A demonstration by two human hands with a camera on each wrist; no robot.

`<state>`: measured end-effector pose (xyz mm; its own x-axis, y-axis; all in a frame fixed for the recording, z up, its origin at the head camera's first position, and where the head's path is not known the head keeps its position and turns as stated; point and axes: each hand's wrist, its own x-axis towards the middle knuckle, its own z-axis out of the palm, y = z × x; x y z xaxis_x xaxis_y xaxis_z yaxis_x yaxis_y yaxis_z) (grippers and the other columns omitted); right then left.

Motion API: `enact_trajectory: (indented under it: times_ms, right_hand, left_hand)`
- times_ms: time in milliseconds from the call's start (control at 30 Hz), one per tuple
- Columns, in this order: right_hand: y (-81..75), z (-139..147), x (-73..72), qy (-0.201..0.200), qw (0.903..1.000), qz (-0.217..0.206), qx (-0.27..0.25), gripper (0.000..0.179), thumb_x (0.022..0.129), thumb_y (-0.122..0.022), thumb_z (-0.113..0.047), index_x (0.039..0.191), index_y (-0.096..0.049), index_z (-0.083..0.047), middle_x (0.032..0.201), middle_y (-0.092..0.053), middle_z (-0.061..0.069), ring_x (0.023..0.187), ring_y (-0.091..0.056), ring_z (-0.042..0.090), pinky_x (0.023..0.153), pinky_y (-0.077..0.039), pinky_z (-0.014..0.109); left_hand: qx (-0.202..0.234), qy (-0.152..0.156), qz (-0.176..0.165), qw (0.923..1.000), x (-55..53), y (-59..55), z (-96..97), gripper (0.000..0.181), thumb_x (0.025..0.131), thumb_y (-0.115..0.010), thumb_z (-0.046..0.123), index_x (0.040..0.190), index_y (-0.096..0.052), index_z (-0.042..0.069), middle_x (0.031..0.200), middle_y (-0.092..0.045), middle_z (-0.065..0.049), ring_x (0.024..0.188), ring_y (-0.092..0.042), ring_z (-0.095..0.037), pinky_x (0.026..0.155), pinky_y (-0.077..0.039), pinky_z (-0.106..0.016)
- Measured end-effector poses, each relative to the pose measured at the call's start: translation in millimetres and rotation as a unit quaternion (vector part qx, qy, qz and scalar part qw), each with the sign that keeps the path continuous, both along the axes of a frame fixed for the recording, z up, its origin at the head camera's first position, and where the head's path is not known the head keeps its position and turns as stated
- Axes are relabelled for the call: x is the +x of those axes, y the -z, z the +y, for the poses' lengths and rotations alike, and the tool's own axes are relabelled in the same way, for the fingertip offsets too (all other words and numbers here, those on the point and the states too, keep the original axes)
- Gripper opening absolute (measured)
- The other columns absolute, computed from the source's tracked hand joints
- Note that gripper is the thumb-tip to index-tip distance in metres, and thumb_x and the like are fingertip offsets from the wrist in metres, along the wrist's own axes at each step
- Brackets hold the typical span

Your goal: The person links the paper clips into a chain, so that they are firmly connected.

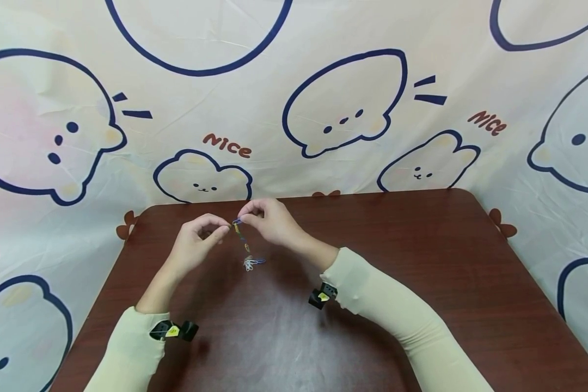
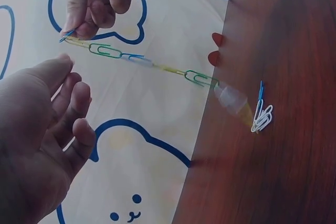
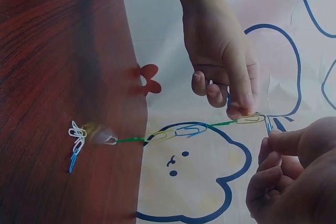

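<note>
A chain of coloured paper clips [image 1: 242,239] hangs down to the dark table, with blue, yellow and green links. My right hand [image 1: 271,220] pinches the blue paper clip [image 3: 269,124] at its top end. Close by on the left is my left hand [image 1: 196,239], its fingertips near the top yellow paper clip [image 3: 251,120]; the left wrist view shows a small gap between them. Where the chain comes down, white paper clips [image 2: 261,118] lie bunched on the table, with a blue paper clip [image 2: 261,90] at the end. The lowest hanging links are blurred.
The brown wooden table [image 1: 397,261] extends to both sides and towards me. A pale cloth with cartoon drawings [image 1: 343,32] rises behind and beside its edges. Black cameras are strapped at the left wrist [image 1: 173,330] and right wrist [image 1: 322,295].
</note>
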<state>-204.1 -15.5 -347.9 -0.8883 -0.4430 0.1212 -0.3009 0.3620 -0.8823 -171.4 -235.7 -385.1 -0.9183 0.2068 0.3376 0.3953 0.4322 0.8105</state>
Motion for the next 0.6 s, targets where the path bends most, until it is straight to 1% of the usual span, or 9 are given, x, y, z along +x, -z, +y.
enact_trajectory:
  times_ms: [67, 200, 333, 433, 533, 600]
  right_hand:
    - [0.6, -0.4, 0.4, 0.001, 1.0000, 0.003, -0.004, 0.010, 0.100, -0.068, -0.017, 0.101, -0.074, -0.009, 0.095, -0.069, 0.011, 0.076, -0.053, 0.016, 0.064, -0.044, 0.022]
    - [1.2, -0.5, 0.9, 0.002, 0.9999, 0.008, -0.012, 0.009, 0.099, -0.068, -0.016, 0.100, -0.073, -0.009, 0.090, -0.067, 0.006, 0.075, -0.052, 0.017, 0.062, -0.043, 0.022]
    - [2.4, -0.5, 1.2, 0.003, 0.9998, 0.009, -0.017, 0.009, 0.099, -0.069, -0.016, 0.100, -0.073, -0.009, 0.088, -0.065, 0.000, 0.075, -0.053, 0.017, 0.062, -0.044, 0.021]
    - [4.1, -1.3, 1.5, 0.000, 0.9997, 0.012, -0.019, 0.009, 0.099, -0.069, -0.016, 0.101, -0.074, -0.009, 0.088, -0.065, 0.000, 0.075, -0.053, 0.016, 0.062, -0.044, 0.021]
    - [5.2, -2.3, 1.9, -0.002, 0.9996, 0.017, -0.022, 0.009, 0.098, -0.069, -0.017, 0.101, -0.074, -0.009, 0.088, -0.066, 0.000, 0.075, -0.053, 0.016, 0.062, -0.044, 0.021]
    - [4.9, -2.6, 2.5, -0.001, 0.9995, 0.021, -0.024, 0.009, 0.098, -0.070, -0.016, 0.101, -0.074, -0.009, 0.088, -0.066, 0.000, 0.075, -0.053, 0.016, 0.062, -0.044, 0.021]
  left_hand:
    - [-0.001, -0.004, 0.003, 1.0000, -0.3, -0.2, 0.4, 0.012, 0.098, -0.067, 0.006, 0.108, -0.071, 0.001, 0.092, -0.067, -0.015, 0.074, -0.062, -0.026, 0.064, -0.051, -0.021]
    - [0.002, -0.009, 0.003, 0.9999, -2.3, -0.9, 2.2, 0.013, 0.098, -0.066, 0.002, 0.110, -0.070, -0.002, 0.089, -0.067, -0.010, 0.073, -0.061, -0.025, 0.063, -0.050, -0.020]
    - [0.013, -0.003, 0.006, 0.9999, -4.9, -1.9, 5.7, 0.013, 0.095, -0.067, -0.003, 0.109, -0.069, -0.005, 0.087, -0.066, -0.001, 0.070, -0.059, -0.020, 0.061, -0.049, -0.021]
    - [0.024, 0.001, 0.014, 0.9996, -6.1, -3.3, 9.0, 0.012, 0.094, -0.069, -0.004, 0.106, -0.070, -0.004, 0.086, -0.067, 0.005, 0.068, -0.057, -0.015, 0.060, -0.048, -0.021]
    - [0.034, 0.001, 0.026, 0.9991, -6.2, -3.9, 11.9, 0.010, 0.092, -0.071, -0.003, 0.102, -0.072, -0.001, 0.086, -0.068, 0.006, 0.066, -0.056, -0.012, 0.058, -0.047, -0.021]
    - [0.038, 0.001, 0.030, 0.9988, -6.3, -3.5, 12.9, 0.009, 0.092, -0.072, -0.002, 0.101, -0.072, 0.000, 0.086, -0.069, 0.004, 0.066, -0.056, -0.012, 0.058, -0.046, -0.021]
